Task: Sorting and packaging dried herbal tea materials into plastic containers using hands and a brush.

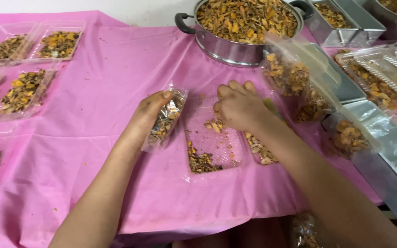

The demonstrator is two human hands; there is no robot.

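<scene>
My left hand [149, 111] grips a small clear plastic pouch [165, 121] partly filled with dried brown and orange pieces, held tilted just left of an open clear tray [217, 151]. That tray lies on the pink cloth [97, 101] with some dried pieces scattered in it. My right hand [239, 108] hovers over the tray's far end, fingers curled down onto the pieces; whether it pinches any is hidden.
A steel pot [235, 46] heaped with dried pieces stands at the back. Filled clear pouches [295, 78] lean at the right beside metal pans [345, 25] and a clear lidded box [382, 73]. Filled clear trays [24, 92] line the left side.
</scene>
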